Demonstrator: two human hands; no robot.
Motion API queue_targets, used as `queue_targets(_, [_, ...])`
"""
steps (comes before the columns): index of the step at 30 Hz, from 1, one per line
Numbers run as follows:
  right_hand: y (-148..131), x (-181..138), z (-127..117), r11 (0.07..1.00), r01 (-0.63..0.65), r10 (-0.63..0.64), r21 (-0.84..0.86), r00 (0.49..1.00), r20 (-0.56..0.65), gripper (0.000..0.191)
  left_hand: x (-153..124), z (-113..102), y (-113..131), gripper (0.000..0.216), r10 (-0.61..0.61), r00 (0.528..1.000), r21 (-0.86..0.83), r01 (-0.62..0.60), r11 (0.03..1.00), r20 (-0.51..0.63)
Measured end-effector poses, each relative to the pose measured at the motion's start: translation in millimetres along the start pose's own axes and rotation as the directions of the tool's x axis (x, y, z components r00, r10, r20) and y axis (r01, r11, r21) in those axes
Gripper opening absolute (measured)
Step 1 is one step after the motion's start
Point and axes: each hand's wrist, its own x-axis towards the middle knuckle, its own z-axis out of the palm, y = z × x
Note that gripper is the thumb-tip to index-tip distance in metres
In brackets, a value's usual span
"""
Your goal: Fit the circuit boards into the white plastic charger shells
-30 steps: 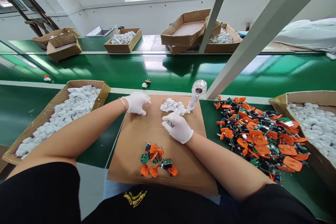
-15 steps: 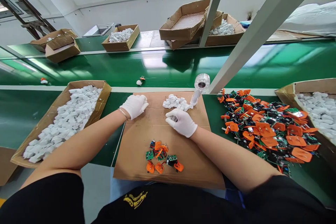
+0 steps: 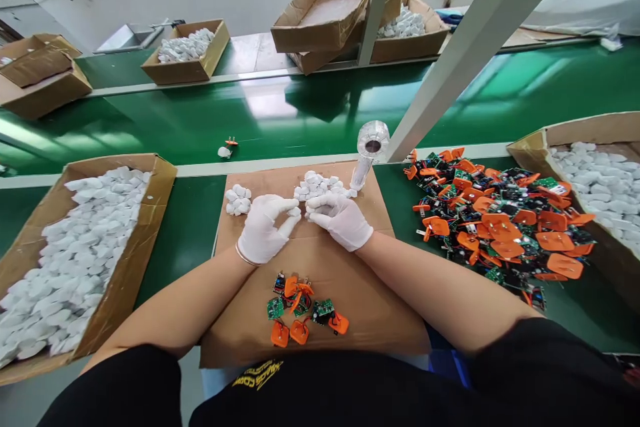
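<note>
My left hand (image 3: 267, 228) and my right hand (image 3: 341, 220), both in white gloves, are close together over the cardboard sheet (image 3: 315, 257). Thumb and fingertips of each are pinched, and whatever small thing they hold blends with the gloves. Just behind the fingers lies a heap of small white plastic pieces (image 3: 320, 185). A smaller cluster of white pieces (image 3: 238, 200) sits left of my left hand. Nearer my body are several green circuit boards (image 3: 275, 309) wired to orange plug covers (image 3: 299, 331).
A clear roll (image 3: 373, 140) stands at the sheet's back edge. Cardboard trays of white pieces flank me, left (image 3: 163, 193) and right (image 3: 595, 121). A large pile of orange plug covers with boards (image 3: 505, 230) lies to the right. A metal post (image 3: 470, 60) slants across behind it.
My left hand has moved right from the sheet's left edge to meet my right hand, uncovering the small white cluster. My right hand has turned its fingertips toward the left. The view has shifted.
</note>
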Motion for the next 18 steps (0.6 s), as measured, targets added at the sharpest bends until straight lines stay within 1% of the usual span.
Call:
queue_targets(2, [-0.1,-0.3,1.5,0.999,-0.037,0.037,0.03,0.999,-0.009,0.024,2.5,-3.8,-5.3,0.015,-0.029,0.999,-0.042,0.03,0.999,0.027])
queue_targets(5, [0.0,-0.8,1.9,0.997,-0.075,0.075,0.028,0.997,-0.021,0.024,4.6,-6.6,-9.5,0.012,-0.063,0.995,-0.078,0.068,0.995,0.074])
queue_targets(7, [-0.7,-1.3,0.7,0.995,-0.092,0.092,0.027,0.996,-0.001,0.025,4.5,-5.8,-9.9,0.014,-0.041,0.993,-0.085,0.05,0.995,0.114])
queue_targets(9, [-2.2,-2.3,-0.9,0.994,-0.109,0.109,0.022,0.994,0.03,0.028,3.8,-4.4,-9.5,0.02,0.001,0.99,-0.108,0.014,0.994,0.141])
queue_targets(13, [-6.6,-6.0,-1.6,0.991,-0.135,0.136,-0.014,0.988,0.073,0.032,2.8,-4.5,-8.4,0.035,0.03,0.989,-0.105,-0.015,0.994,0.142])
queue_targets(16, [-9.6,-8.5,0.5,0.991,-0.134,0.135,-0.012,0.987,0.086,0.034,3.8,-7.2,-6.7,0.034,0.047,0.987,-0.078,-0.036,0.996,0.154])
queue_targets(18, [-11.0,-10.1,2.0,0.992,-0.129,0.129,-0.008,0.988,0.08,0.035,4.9,-8.6,-5.2,0.028,0.039,0.981,-0.054,-0.029,0.998,0.192])
